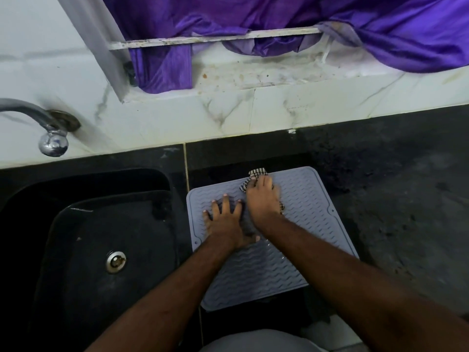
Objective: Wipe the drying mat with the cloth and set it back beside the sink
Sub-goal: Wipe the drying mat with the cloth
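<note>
The mat (299, 199) lay flat on the dark bench (393, 199), just beside the sink (101, 224), and the wiping was plainly under way. The left hand (225, 219) pressed down on it with fingers (225, 203) spread straight, gripping nothing, pinning the mat in place. The right hand (264, 201) had its fingers bunched over the checked cloth (256, 174), working near the far edge (the hand looked a bit blurred). I judged the job about midway: a few wet specks glinted nearer the person, so the near half seemed to need a pass. Since the mat already sat next to the sink, setting it back looked like little more than straightening it.
</note>
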